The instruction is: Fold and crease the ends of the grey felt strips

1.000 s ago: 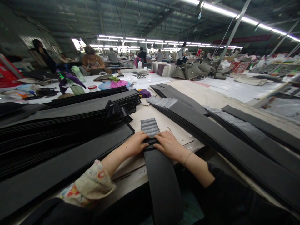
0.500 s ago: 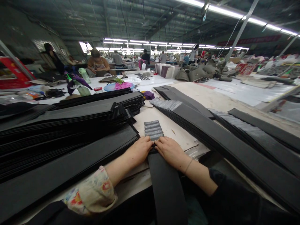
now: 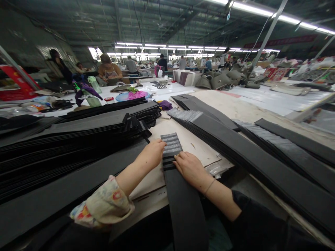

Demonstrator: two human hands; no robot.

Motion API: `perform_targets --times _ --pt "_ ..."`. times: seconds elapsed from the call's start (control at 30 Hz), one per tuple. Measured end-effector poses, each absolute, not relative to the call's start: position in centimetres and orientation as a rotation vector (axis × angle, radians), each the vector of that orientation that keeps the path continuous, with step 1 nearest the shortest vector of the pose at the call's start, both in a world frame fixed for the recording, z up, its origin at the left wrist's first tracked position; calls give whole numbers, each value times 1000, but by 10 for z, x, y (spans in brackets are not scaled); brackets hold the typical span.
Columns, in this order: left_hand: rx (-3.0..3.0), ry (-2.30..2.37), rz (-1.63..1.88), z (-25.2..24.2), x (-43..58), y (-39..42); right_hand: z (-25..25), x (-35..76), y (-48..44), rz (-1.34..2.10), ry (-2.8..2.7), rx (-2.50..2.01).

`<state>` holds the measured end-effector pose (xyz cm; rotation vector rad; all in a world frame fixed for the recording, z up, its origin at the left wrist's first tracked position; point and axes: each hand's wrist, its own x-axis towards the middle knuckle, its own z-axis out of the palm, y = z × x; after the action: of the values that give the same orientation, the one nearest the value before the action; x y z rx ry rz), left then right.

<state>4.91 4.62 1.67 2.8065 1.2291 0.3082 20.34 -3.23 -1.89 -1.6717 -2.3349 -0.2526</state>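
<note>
A long dark grey strip (image 3: 183,202) runs from the board toward my body, its far end crossed by lighter grey bands, with black bands nearer me. My left hand (image 3: 154,151) is closed at the left edge of the banded end, fingertips pinched together; what they hold is too small to tell. My right hand (image 3: 192,170) grips the strip's right edge beside the black bands, fingers bent together over it. Left of my hands lies a thick stack of dark strips (image 3: 78,129). On the right rests another stack of strips (image 3: 225,139) with light banded far ends.
More strips (image 3: 288,146) lie at the far right. Beyond the stacks are a pink bag (image 3: 138,94), a red-lidded jar (image 3: 109,100), a purple cloth (image 3: 165,105) and grey bags (image 3: 221,81). Several people sit or stand at tables farther back.
My left hand has moved up and left along the strip's banded end. My right hand has stayed almost in place. Black bands now show between the hands, where fingers covered the strip.
</note>
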Motion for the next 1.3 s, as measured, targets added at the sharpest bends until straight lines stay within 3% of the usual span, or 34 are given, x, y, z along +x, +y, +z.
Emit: perform_targets --times 0.17,0.7,1.3 --pt "2940 1305 42 5 63 46 -20 204 -32 -233 -2331 -1686" --pt "2659 1417 -293 13 90 81 -20 205 -34 -203 -2310 -1694" --pt "2696 1026 66 3 102 72 -22 206 -36 -127 -2253 -1708"
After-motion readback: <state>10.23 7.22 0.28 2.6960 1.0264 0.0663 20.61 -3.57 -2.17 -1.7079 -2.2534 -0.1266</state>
